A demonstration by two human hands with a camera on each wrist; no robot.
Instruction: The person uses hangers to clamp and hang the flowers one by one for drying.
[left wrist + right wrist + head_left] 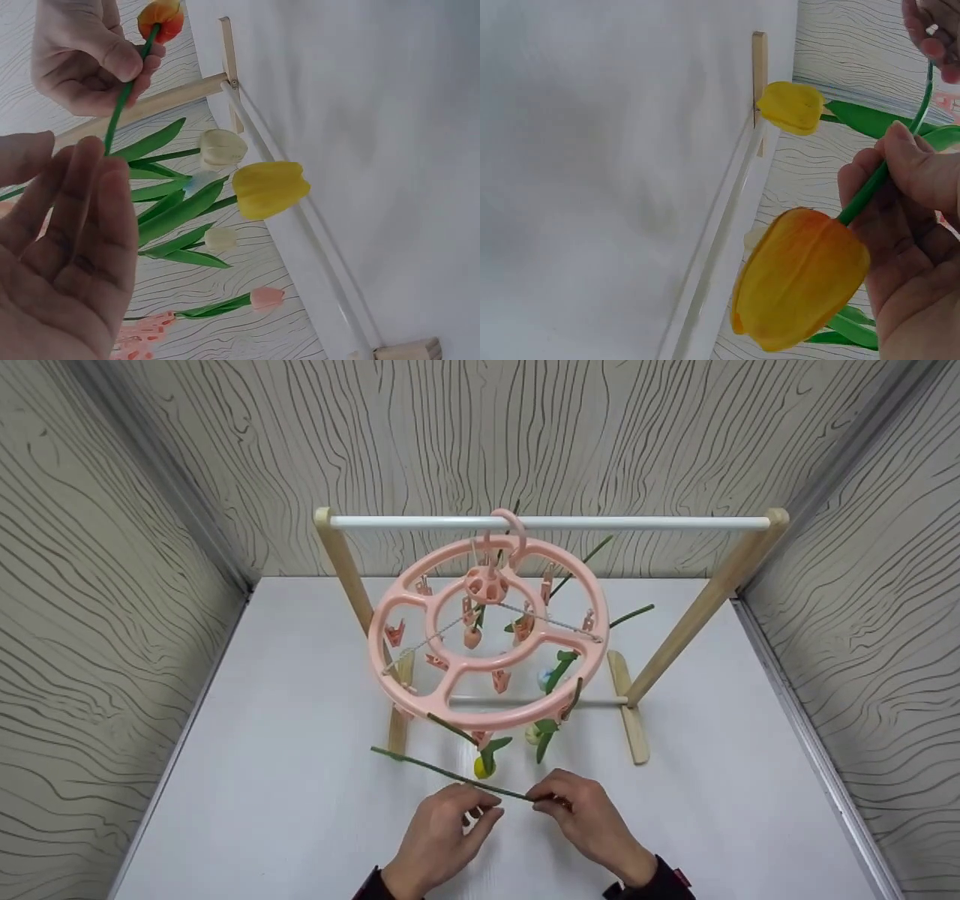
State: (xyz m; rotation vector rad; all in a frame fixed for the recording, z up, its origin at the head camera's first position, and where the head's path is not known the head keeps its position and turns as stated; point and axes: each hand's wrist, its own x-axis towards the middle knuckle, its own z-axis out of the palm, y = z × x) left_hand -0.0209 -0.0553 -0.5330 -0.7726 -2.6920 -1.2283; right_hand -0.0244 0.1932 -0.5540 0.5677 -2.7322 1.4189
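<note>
My right hand (589,819) pinches the green stem (442,771) of an orange-yellow tulip (802,277) between thumb and fingers, just behind the bloom. The stem runs leftward past my left hand (446,832), whose fingertips are right at it, thumb and forefinger apart. In the left wrist view, the left fingers are loosely extended beside the stem. Just beyond both hands, a yellow tulip (270,190) hangs bloom-down from a pink round clip hanger (517,716). White tulips (223,147) and a pink tulip (267,298) hang there too.
The hanger hooks over the white top bar (637,523) of a stand with wooden legs (679,619). Several pink clips (500,681) dangle from its rings. Below lies a white table (247,780), with wood-grain-patterned panels (637,442) at the back and sides.
</note>
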